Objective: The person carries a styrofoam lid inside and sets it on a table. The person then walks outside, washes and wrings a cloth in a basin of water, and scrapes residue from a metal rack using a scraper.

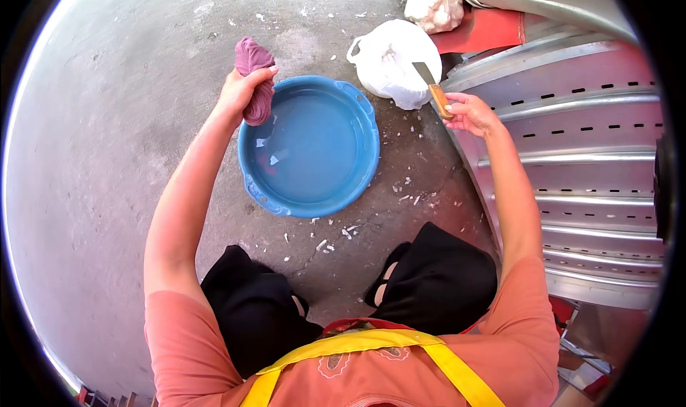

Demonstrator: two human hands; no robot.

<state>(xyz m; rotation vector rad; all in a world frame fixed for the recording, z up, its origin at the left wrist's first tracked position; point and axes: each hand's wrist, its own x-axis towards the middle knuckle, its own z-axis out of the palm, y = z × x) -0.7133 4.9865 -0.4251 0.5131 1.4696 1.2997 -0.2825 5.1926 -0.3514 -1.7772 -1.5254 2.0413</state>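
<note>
- Here's the left hand [246, 90], fingers and thumb closed round a wadded purple cloth [257, 110], right at the upper-left rim of the blue basin [375, 135]; whether cloth meets rim, I can't tell.
- Over on the other side, the right hand [469, 114] pinches the wooden handle of a flat-bladed tool [437, 96] between thumb and fingers, blade angled up and left, in front of the white plastic bag [400, 85].
- White flakes [274, 160] sit in the basin's left half!
- The basin stands on the grey floor [143, 107], scraps [349, 232] strewn past its near rim.
- And a slotted metal panel [572, 142] lines the floor's right edge.
</note>
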